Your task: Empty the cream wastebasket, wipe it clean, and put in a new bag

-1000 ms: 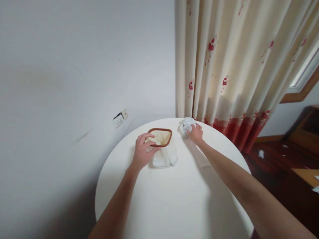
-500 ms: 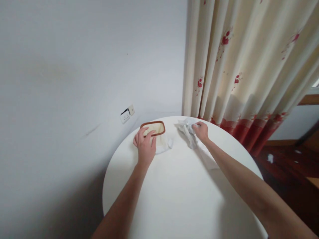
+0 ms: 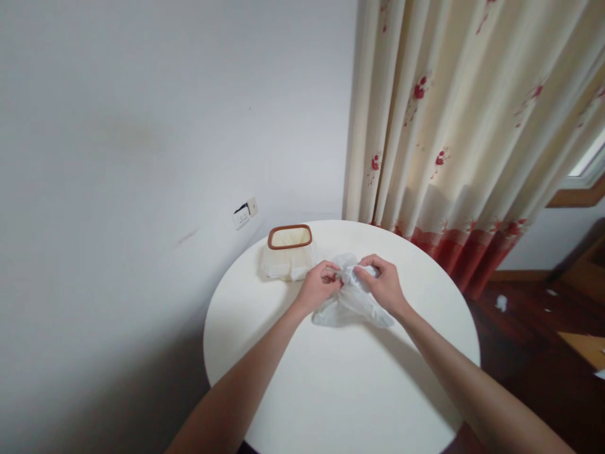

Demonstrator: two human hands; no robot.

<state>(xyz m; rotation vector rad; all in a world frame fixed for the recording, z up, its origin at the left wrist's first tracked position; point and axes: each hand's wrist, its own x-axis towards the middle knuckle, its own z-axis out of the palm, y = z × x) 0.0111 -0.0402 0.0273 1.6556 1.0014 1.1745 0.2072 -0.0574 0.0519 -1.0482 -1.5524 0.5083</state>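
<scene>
Both my hands meet over the middle of a round white table (image 3: 340,378). My left hand (image 3: 319,287) and my right hand (image 3: 385,287) each pinch the top of a thin, translucent white plastic bag (image 3: 352,302) that lies crumpled on the tabletop between them. Behind my left hand, near the table's far edge, stands a small bin (image 3: 288,251) with a brown rim and a white liner folded over its sides. Neither hand touches the bin.
A white wall with a socket (image 3: 244,214) rises behind the table on the left. A cream curtain (image 3: 454,139) with red flowers hangs at the right. Dark wooden floor (image 3: 529,328) with scraps of paper lies beyond the table's right edge.
My left hand has let go of the bin and moved right. My right hand has pulled the plastic bag from the far edge toward the middle, where both hands now grip it.
</scene>
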